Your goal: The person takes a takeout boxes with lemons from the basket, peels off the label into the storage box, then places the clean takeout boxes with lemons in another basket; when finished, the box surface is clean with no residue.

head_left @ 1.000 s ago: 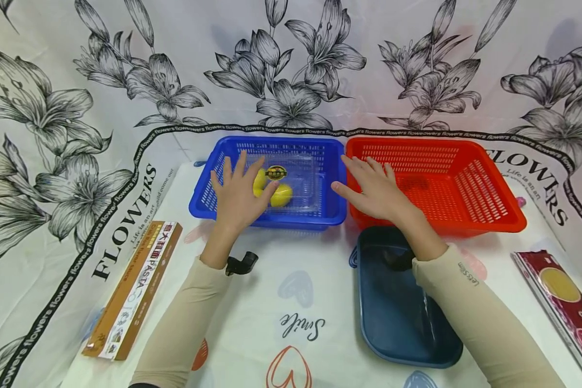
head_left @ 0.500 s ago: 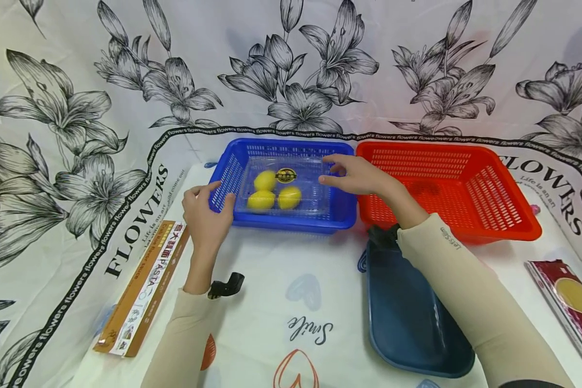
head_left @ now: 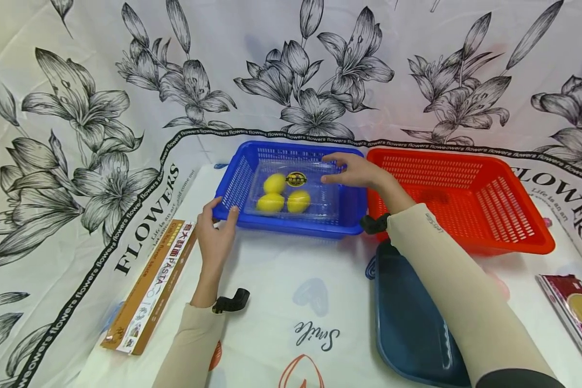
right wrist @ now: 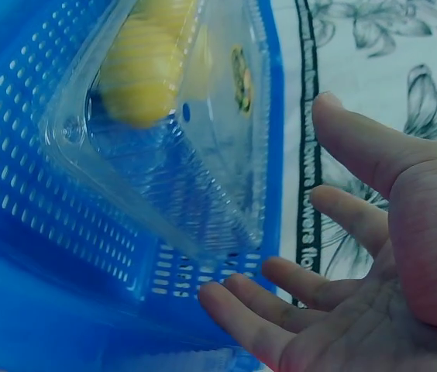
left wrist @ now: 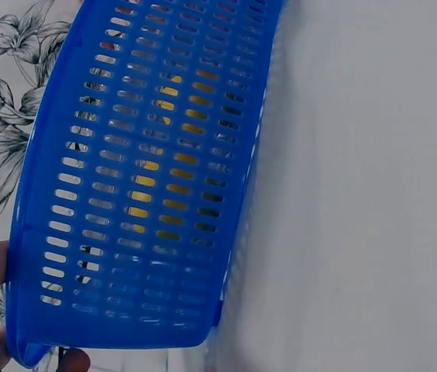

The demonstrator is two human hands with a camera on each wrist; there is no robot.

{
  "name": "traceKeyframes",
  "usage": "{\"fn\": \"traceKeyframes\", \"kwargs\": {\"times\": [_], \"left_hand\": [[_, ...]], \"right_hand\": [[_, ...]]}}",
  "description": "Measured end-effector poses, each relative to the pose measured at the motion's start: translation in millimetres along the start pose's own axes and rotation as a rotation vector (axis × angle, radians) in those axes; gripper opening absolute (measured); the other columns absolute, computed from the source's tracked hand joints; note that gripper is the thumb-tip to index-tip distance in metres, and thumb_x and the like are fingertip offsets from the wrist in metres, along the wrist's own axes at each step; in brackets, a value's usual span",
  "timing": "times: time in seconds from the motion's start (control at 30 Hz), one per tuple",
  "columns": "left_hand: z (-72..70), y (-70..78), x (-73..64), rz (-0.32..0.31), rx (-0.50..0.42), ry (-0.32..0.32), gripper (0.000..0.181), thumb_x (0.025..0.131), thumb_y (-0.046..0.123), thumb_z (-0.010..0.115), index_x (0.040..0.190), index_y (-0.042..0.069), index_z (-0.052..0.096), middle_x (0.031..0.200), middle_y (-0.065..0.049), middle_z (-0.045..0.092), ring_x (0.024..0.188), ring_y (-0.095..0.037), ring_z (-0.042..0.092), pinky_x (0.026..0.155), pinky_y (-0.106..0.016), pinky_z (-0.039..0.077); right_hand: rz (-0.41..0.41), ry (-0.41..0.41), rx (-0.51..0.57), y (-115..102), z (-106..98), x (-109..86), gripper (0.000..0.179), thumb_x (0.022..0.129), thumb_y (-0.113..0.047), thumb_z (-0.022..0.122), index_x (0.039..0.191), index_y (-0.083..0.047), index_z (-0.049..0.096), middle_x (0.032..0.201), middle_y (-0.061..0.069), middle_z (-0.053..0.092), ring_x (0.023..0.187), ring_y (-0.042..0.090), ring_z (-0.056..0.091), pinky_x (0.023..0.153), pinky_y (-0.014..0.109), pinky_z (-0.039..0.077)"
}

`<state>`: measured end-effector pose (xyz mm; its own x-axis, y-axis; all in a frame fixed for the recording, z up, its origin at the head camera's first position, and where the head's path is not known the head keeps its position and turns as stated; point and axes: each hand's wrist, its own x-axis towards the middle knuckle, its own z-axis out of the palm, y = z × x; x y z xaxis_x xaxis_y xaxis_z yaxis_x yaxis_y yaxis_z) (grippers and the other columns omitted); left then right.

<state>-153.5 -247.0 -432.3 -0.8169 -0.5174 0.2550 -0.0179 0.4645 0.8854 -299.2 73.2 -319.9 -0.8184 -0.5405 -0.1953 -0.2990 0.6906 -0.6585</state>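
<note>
The blue perforated plastic basket (head_left: 291, 225) is gripped at its near left corner by the left hand (head_left: 215, 237); steadying is judged to be in hand. The clear plastic box (head_left: 320, 199) of yellow fruit (head_left: 274, 184) is contained there, left of the right hand (head_left: 356, 175), whose fingers are spread, nothing held. For lifting, the box edge would have to be pinched. A white printed tablecloth (head_left: 271, 280) is laid beneath both hands; a white floral sheet (head_left: 213, 32) is hung beyond.
</note>
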Motion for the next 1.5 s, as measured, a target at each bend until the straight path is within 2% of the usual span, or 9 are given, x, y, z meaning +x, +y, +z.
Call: {"fn": "traceKeyframes", "kwargs": {"times": [0.2,0.47,0.67,0.77,0.97,1.13,1.3,1.4,1.5], "left_hand": [[5.4,-1.4,-3.1,0.03,-0.112,0.05,0.043,0.096,0.032,0.071,0.132,0.009,0.065,0.115,-0.014,0.069,0.086,-0.015,0.055,0.075,-0.023,0.042],[12.3,-4.0,-7.3,0.053,-0.249,0.138,0.032,0.093,0.026,0.075,0.115,0.003,0.07,0.099,-0.001,0.066,0.078,-0.007,0.053,0.074,-0.021,0.041],[19.2,-8.5,-7.7,0.084,-0.348,0.192,0.028,0.093,0.019,0.076,0.109,-0.003,0.07,0.092,0.005,0.062,0.076,-0.006,0.053,0.071,-0.022,0.044],[22.7,-8.3,-7.8,0.102,-0.372,0.214,0.026,0.093,0.015,0.075,0.109,-0.005,0.069,0.095,0.003,0.063,0.077,-0.005,0.053,0.072,-0.022,0.046],[21.0,9.2,-14.7,0.154,-0.393,0.26,0.022,0.091,0.003,0.072,0.104,-0.013,0.067,0.092,-0.004,0.065,0.077,-0.003,0.052,0.073,-0.033,0.047],[20.8,15.4,-17.0,0.195,-0.408,0.282,0.019,0.09,0.0,0.072,0.1,-0.015,0.066,0.088,0.002,0.064,0.077,-0.002,0.052,0.075,-0.048,0.044],[23.7,11.0,-14.7,0.207,-0.419,0.299,0.018,0.089,0.001,0.073,0.098,-0.013,0.066,0.086,0.009,0.064,0.076,0.0,0.052,0.074,-0.043,0.045],[24.1,10.3,-14.3,0.207,-0.423,0.306,0.017,0.089,0.001,0.073,0.097,-0.012,0.067,0.085,0.011,0.064,0.075,0.0,0.052,0.074,-0.039,0.045],[24.7,9.1,-13.4,0.21,-0.43,0.307,0.017,0.089,0.001,0.072,0.096,-0.013,0.067,0.084,0.013,0.064,0.074,0.0,0.051,0.074,-0.038,0.044]], "right_hand": [[0.047,-0.025,0.065,8.3,4.3,8.8,0.077,0.095,-0.039,0.069,0.16,-0.021,0.032,0.164,0.019,0.031,0.141,0.043,0.045,0.111,0.06,0.044],[0.073,-0.069,0.179,12.6,11.1,13.1,0.084,0.095,-0.026,0.073,0.163,-0.019,0.023,0.168,0.018,0.02,0.132,0.046,0.056,0.105,0.054,0.051],[0.037,-0.046,0.172,15.8,14.5,14.4,0.085,0.094,-0.025,0.074,0.163,-0.02,0.025,0.169,0.016,0.019,0.145,0.046,0.041,0.103,0.055,0.052],[0.013,-0.024,0.164,18.0,16.9,16.9,0.085,0.093,-0.025,0.075,0.162,-0.02,0.026,0.17,0.013,0.02,0.151,0.045,0.03,0.102,0.054,0.053],[0.006,0.008,0.154,20.5,21.5,23.4,0.084,0.092,-0.028,0.077,0.161,-0.022,0.029,0.168,0.012,0.025,0.133,0.043,0.055,0.1,0.053,0.055],[0.009,0.028,0.157,23.2,23.9,26.7,0.083,0.091,-0.031,0.077,0.16,-0.023,0.031,0.167,0.013,0.027,0.119,0.041,0.064,0.097,0.053,0.056],[0.014,0.017,0.167,24.3,24.3,28.7,0.084,0.092,-0.033,0.077,0.161,-0.024,0.029,0.168,0.012,0.024,0.119,0.041,0.064,0.099,0.053,0.055],[0.016,-0.022,0.173,23.9,25.1,31.6,0.086,0.093,-0.029,0.076,0.162,-0.023,0.025,0.17,0.01,0.017,0.128,0.042,0.058,0.102,0.054,0.053],[0.036,-0.077,0.17,23.7,26.3,33.9,0.09,0.093,-0.027,0.075,0.163,-0.025,0.018,0.171,0.013,0.013,0.125,0.043,0.06,0.104,0.056,0.052]]}}
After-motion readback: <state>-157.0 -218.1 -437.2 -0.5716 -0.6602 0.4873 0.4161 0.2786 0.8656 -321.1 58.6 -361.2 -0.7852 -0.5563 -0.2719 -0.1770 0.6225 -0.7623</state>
